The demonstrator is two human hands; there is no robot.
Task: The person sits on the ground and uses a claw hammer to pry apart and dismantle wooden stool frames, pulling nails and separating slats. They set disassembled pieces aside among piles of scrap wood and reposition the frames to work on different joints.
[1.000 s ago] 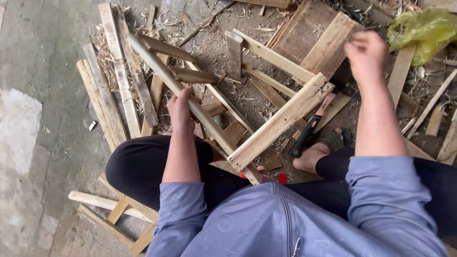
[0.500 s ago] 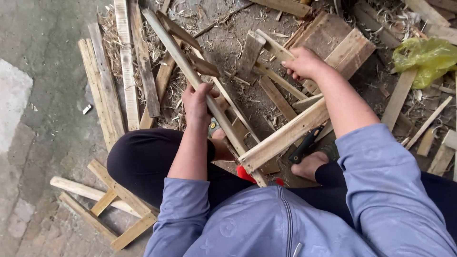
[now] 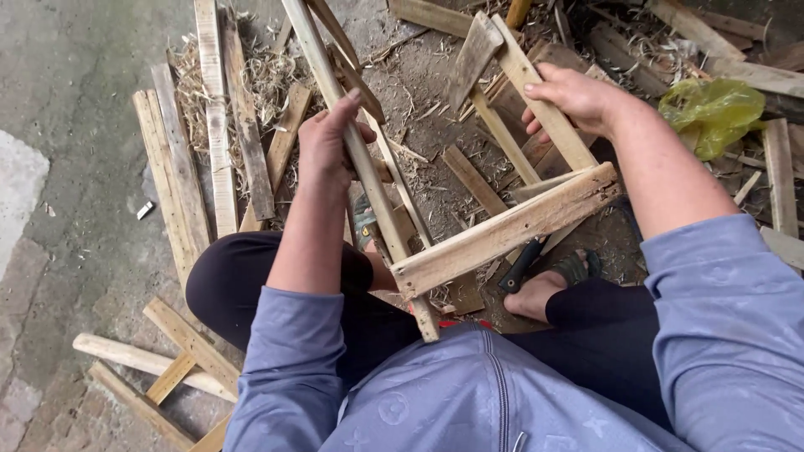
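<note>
Hands grip a stiff, rough, seemingly light wooden frame (image 3: 502, 230) propped over the person's lap above the littered ground: left hand (image 3: 331, 146) clenched round its long left rail (image 3: 352, 142), right hand (image 3: 578, 100) clasping the right rail (image 3: 548, 105), both sound holding points.

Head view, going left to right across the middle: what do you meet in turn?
Flat wooden slats lying on the ground → left hand gripping a long wooden rail → right hand on another rail of the frame → yellow-green plastic bag.
</note>
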